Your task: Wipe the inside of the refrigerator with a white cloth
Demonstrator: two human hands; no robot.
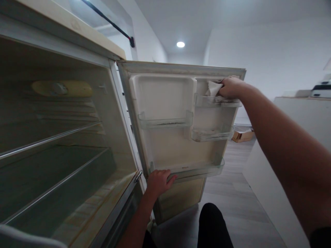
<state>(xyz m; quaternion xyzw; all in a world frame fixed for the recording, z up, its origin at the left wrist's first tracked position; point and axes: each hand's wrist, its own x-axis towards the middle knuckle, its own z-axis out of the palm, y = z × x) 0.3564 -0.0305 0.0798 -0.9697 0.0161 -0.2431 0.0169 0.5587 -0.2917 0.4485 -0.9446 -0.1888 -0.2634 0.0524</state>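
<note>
An open refrigerator door [168, 148] stands ahead, its inner side facing me, with clear plastic shelves on it. My right hand [231, 88] is closed on a white cloth [214, 88] at the upper right door shelf [204, 101]. Down at the left end of the wide bottom door shelf [199, 172], my left hand [159, 182] rests with its fingers over the shelf's edge, the thumb apart from them. Dark marks show in the upper right shelf under the cloth.
The refrigerator's inside [51, 151] with glass shelves fills the left. A white cabinet [297, 117] is on the right, with a cardboard box [243, 136] on the floor behind. My knee [213, 224] is below the door.
</note>
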